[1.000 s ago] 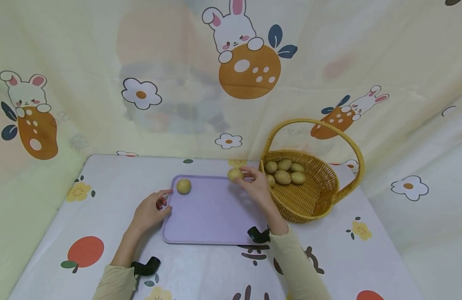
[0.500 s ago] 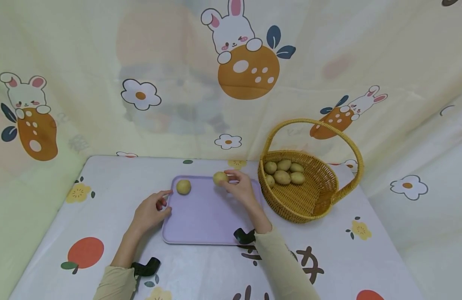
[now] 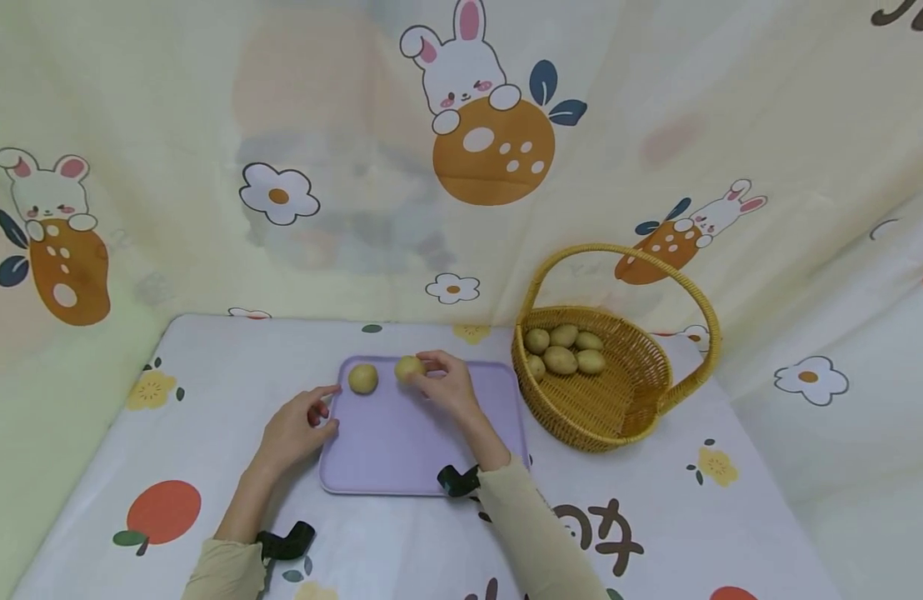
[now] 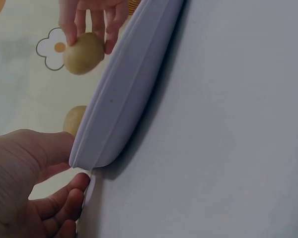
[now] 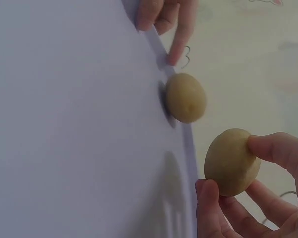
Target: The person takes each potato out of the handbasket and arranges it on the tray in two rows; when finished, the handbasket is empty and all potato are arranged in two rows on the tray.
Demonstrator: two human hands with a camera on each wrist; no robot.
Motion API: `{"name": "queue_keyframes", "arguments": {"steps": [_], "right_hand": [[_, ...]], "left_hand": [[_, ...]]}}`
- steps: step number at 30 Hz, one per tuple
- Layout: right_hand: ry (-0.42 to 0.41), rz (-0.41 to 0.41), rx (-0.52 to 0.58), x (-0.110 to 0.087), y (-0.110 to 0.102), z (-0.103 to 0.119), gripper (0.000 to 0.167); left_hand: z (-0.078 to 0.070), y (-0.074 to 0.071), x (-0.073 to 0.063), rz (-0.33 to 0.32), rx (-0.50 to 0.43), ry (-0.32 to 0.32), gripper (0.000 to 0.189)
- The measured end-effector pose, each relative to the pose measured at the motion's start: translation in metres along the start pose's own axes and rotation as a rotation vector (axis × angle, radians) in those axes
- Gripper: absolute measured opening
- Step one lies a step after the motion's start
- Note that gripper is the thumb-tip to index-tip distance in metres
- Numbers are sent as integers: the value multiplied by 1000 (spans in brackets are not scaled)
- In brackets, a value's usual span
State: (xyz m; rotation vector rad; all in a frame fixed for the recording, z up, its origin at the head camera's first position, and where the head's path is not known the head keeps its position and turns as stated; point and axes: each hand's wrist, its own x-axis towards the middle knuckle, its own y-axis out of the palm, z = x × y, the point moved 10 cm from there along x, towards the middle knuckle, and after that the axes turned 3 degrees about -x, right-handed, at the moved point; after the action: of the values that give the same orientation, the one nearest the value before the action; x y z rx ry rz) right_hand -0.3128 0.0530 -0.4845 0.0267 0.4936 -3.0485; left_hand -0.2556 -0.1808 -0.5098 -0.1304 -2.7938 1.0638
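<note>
My right hand (image 3: 446,387) pinches a round yellowish-brown potato (image 3: 409,369) between thumb and fingers, over the far side of a lilac tray (image 3: 386,450). In the right wrist view this potato (image 5: 232,161) hangs above the tray, and its shadow falls on the tray floor. A second potato (image 3: 362,379) rests in the tray's far left corner. My left hand (image 3: 295,429) is at the tray's left edge, thumb and index finger spread apart with their tips at the rim. The left wrist view shows its other fingers (image 4: 62,203) loosely bent beside the tray wall.
Right of the tray stands a wicker basket (image 3: 619,417) with a tall arched handle (image 3: 619,250). Several potatoes (image 3: 561,360) lie in its left part. A patterned cloth (image 3: 229,350) covers the table, and a printed curtain (image 3: 341,275) hangs behind it.
My right hand has carried its potato leftward from near the basket, along the far side of the tray towards the other potato. The left hand stays at the tray's edge.
</note>
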Motion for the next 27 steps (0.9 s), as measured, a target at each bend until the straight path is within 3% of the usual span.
{"name": "queue_keyframes", "arguments": {"steps": [7,27], "right_hand": [[-50,19,-43,-2,19,-3,36],[-17,15,-90,2,35,-9,39]], "left_hand": [[3,0,-5,-15,1,18,53],[-1,-2,-1,-16,11,32,52]]}}
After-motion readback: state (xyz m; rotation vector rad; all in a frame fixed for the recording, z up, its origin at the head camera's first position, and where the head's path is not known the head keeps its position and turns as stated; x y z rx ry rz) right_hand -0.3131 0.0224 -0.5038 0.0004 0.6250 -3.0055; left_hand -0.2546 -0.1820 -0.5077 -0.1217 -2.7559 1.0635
